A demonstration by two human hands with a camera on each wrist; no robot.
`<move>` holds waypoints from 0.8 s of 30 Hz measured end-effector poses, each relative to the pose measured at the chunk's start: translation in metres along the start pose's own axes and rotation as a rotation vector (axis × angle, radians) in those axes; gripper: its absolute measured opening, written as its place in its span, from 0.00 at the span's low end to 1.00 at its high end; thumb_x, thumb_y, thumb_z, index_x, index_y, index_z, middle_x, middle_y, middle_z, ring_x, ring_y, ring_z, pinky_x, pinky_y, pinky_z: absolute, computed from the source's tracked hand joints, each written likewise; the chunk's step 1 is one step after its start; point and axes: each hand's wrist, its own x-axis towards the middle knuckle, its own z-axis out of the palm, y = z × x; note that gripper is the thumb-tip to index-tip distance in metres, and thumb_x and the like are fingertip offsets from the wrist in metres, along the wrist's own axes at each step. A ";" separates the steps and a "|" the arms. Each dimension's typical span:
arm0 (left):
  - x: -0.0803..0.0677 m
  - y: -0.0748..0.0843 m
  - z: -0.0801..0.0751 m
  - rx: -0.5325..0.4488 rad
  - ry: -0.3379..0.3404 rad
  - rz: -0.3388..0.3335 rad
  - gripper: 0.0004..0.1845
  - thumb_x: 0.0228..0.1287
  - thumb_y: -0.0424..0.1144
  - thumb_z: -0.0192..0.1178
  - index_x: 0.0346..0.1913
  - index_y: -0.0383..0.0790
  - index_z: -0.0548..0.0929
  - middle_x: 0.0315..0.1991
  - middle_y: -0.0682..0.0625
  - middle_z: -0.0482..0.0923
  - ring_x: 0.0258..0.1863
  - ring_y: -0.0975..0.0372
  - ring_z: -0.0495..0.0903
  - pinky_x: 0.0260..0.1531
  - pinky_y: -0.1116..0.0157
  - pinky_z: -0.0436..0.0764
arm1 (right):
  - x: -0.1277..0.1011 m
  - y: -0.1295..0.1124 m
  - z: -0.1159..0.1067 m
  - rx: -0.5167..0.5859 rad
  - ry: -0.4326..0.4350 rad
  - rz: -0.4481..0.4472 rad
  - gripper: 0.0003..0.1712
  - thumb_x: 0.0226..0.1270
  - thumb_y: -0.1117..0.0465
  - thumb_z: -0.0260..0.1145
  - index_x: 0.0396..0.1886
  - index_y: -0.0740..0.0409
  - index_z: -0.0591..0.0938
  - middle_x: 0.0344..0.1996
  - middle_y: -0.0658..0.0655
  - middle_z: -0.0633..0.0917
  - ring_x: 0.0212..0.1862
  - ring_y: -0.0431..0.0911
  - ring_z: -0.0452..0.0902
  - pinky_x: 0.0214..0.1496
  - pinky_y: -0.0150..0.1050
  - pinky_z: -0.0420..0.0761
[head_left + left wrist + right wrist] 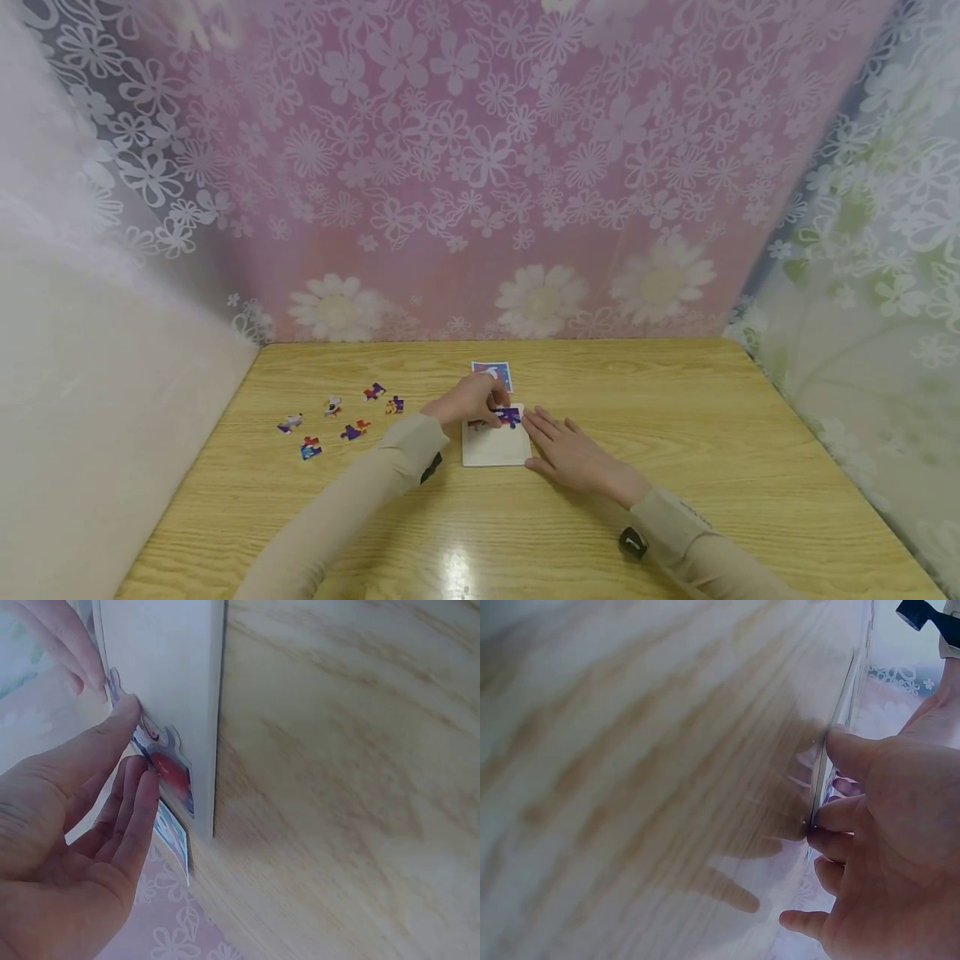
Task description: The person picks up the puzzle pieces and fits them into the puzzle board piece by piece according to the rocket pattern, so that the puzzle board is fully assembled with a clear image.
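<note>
A pink and white flowered cloth (450, 167) is standing behind the wooden table (675, 400), and the table is filling the lower part of the head view. Over the table two beige sleeves (330, 508) are reaching in from the near side. The right hand (573, 458) is lying with its fingers straight and loose, not clenched on anything; its fingertips and thumb are touching the right edge of the white tray. The left hand (474, 398) is bending over the far part of the tray, and its thumb tip is touching the pieces there; I cannot tell if it is pinching one piece or only pressing. The white tray (491, 450) is lying flat on the table, between the hands, and its near part is showing bare white. Just beyond the tray, a small picture card (502, 372) is lying, and the left hand is partly covering it. A row of puzzle pieces (512, 414), mostly purple, is sitting inside the tray along its far side; in the left wrist view a red part is showing at the left end. The smallest things, six loose pieces (356, 430), are lying scattered to the left of the tray, well apart from it.
</note>
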 end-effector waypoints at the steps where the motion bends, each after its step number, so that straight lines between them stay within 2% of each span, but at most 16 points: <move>1: -0.001 0.000 0.000 0.001 -0.003 0.000 0.14 0.55 0.36 0.78 0.44 0.42 0.88 0.39 0.51 0.84 0.37 0.64 0.80 0.38 0.71 0.81 | 0.000 0.000 0.000 -0.002 -0.001 0.000 0.38 0.80 0.49 0.56 0.78 0.68 0.60 0.78 0.66 0.60 0.79 0.62 0.51 0.70 0.70 0.61; 14: -0.007 0.005 -0.006 0.029 -0.013 0.035 0.15 0.58 0.37 0.76 0.48 0.40 0.88 0.42 0.49 0.85 0.41 0.61 0.83 0.41 0.69 0.82 | 0.003 -0.001 0.000 -0.002 -0.018 0.010 0.39 0.80 0.48 0.56 0.78 0.67 0.59 0.78 0.65 0.59 0.79 0.61 0.51 0.71 0.70 0.61; 20: -0.008 -0.005 -0.008 0.000 0.022 0.048 0.09 0.69 0.38 0.67 0.49 0.42 0.88 0.45 0.51 0.86 0.43 0.62 0.83 0.45 0.66 0.82 | 0.003 0.002 0.001 0.005 0.022 -0.012 0.39 0.79 0.48 0.58 0.77 0.68 0.61 0.77 0.66 0.61 0.78 0.64 0.52 0.70 0.71 0.62; 24: -0.012 -0.017 -0.011 -0.090 0.063 0.022 0.10 0.75 0.40 0.61 0.50 0.43 0.88 0.47 0.52 0.86 0.43 0.63 0.83 0.45 0.64 0.82 | 0.003 0.004 0.000 0.016 0.046 -0.017 0.39 0.77 0.47 0.60 0.76 0.68 0.64 0.76 0.66 0.63 0.78 0.65 0.53 0.69 0.71 0.62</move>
